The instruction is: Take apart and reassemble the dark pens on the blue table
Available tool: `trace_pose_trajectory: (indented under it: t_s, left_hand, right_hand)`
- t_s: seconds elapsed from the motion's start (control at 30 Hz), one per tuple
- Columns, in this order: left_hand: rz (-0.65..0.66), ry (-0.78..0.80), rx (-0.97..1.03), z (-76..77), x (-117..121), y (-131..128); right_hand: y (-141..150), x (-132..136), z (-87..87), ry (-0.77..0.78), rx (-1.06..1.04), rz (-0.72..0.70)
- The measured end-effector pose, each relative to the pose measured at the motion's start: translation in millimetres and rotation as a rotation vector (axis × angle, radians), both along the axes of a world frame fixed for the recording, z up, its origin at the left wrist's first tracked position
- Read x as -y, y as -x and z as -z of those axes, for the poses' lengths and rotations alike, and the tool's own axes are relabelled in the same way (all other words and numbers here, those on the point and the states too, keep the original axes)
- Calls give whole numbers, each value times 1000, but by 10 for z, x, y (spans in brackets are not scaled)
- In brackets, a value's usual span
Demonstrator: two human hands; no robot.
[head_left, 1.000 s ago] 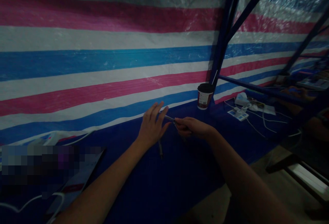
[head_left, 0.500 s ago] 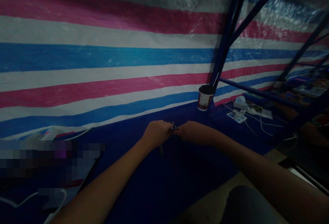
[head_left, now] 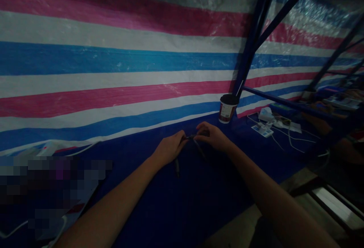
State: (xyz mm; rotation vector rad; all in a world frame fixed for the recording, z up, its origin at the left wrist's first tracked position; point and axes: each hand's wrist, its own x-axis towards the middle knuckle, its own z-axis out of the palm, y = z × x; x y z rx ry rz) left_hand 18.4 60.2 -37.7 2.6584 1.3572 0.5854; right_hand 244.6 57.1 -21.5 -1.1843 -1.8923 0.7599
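Observation:
Over a dark blue table (head_left: 176, 210), my left hand (head_left: 168, 150) and my right hand (head_left: 212, 137) meet on a thin dark cable (head_left: 190, 137). Both pinch it where it runs between them. One end of the cable, with a plug, hangs below my left hand (head_left: 176, 164). Another strand trails down from my right hand. The light is dim and the cable's detail is hard to make out.
A striped pink, white and blue tarp (head_left: 119, 69) hangs behind the table. A paper cup with a dark lid (head_left: 226, 108) stands by a blue metal post (head_left: 250, 43). A white power strip with cables (head_left: 265, 128) lies to the right. A blurred patch covers the lower left.
My left hand was open a second ago, then closed on the cable. Both hands have shifted slightly up and away, and my right fingers now pinch rather than fist.

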Motion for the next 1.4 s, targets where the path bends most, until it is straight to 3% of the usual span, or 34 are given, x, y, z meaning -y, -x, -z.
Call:
trace_pose_trajectory:
  t_s: [0.13,0.33,0.5,0.67,0.87,0.97,1.17,1.4]
  left_hand:
    - [27,-31,36,45,-26,-25]
    - [54,-62,69,74,-22,-48]
    - [46,-54,93,87,-18,-55]
    - [58,-59,124,101,-10,-62]
    - [67,-49,156,76,38,-69]
    - [107,-88,200,71,57,-76]
    - [137,-184,233,96,55,-80]
    - [137,-113,274,108,49,-77]
  right_hand:
    - [-37,19,94,3,-90,-15]
    - [-53,52,70,13,-117,33]
    - [-22,102,62,-1,-165,-14]
    - [8,122,62,67,-158,2]
    - [-34,82,38,98,-480,19]
    - [-52,86,11,120,-537,53]
    - [-90,109,-61,21,-566,184]
    - [-122,117,-93,10,-597,212]
